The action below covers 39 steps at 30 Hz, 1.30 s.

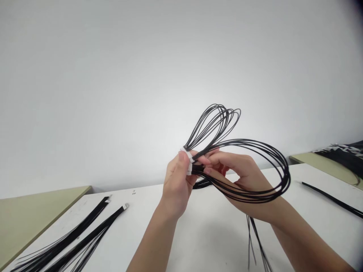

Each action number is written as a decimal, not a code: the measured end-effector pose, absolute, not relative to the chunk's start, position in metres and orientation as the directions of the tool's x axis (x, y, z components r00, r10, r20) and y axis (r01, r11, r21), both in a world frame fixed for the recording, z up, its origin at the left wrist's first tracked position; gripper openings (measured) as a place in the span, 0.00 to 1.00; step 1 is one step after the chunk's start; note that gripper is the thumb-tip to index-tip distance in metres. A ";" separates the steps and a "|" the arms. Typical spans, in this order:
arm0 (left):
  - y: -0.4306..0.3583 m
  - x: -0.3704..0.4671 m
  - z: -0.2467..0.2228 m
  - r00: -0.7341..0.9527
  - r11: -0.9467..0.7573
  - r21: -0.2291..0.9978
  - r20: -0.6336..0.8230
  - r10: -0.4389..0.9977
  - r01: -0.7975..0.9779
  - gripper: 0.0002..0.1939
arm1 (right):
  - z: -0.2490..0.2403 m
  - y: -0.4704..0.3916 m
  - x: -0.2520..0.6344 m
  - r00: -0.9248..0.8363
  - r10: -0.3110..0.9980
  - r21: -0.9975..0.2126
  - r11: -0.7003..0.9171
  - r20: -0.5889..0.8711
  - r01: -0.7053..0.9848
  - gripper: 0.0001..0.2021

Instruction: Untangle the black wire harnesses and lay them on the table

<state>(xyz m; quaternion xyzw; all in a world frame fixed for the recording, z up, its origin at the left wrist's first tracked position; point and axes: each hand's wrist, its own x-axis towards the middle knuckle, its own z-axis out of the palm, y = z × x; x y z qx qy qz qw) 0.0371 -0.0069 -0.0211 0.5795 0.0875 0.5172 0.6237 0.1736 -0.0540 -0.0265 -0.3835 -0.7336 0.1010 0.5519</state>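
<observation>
A bundle of thin black wires [279, 166] bends in wide loops out of white plastic connectors [187, 154]. My left hand [178, 181] is closed around the connectors, its thumb pressed on the upper one. Close beside it, my right hand [238, 170] pinches black wires near the connectors between thumb and fingers. One set of loops rises above both hands; another curves over my right hand and wrist. Loose wire ends [256, 241] hang below the right forearm. The exact grip of the right fingertips is partly hidden by wires.
Two black wire bundles [85, 223] with white connectors lie at the left of the white table [204, 241]. Another wire bundle [331, 195] lies at the right. Dark cables with white ends [343, 153] sit on a yellowish surface at far right. A pale wall [113, 94] stands behind.
</observation>
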 end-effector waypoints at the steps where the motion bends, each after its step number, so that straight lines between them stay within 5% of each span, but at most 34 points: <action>1: -0.007 0.037 -0.021 0.442 -0.203 0.812 0.487 0.753 -0.547 0.23 | -0.026 -0.054 0.173 -0.082 0.686 -0.588 0.673 0.723 0.448 0.07; 9: -0.010 0.039 -0.020 0.401 -0.189 0.779 0.496 0.770 -0.598 0.21 | -0.028 -0.053 0.167 0.036 0.758 -0.727 0.610 0.652 0.315 0.09; 15: -0.011 0.040 -0.019 0.387 -0.148 0.759 0.477 0.789 -0.634 0.18 | -0.031 -0.051 0.165 0.090 0.467 -0.428 0.695 0.880 0.578 0.05; 18: -0.010 0.038 -0.020 0.421 -0.106 0.759 0.466 0.779 -0.643 0.18 | -0.029 -0.054 0.167 0.055 0.434 -0.376 0.704 0.899 0.603 0.06; 29: -0.006 0.034 -0.021 0.387 -0.169 0.783 0.467 0.795 -0.598 0.21 | -0.023 -0.062 0.177 0.001 0.740 -0.665 0.604 0.672 0.440 0.07; 35: -0.004 0.031 -0.018 0.374 -0.204 0.774 0.495 0.784 -0.599 0.21 | -0.022 -0.070 0.187 -0.092 0.840 -0.739 0.517 0.534 0.431 0.08; 39: -0.007 0.030 -0.016 0.361 -0.221 0.778 0.497 0.789 -0.589 0.23 | -0.021 -0.069 0.188 -0.090 0.817 -0.716 0.547 0.570 0.433 0.11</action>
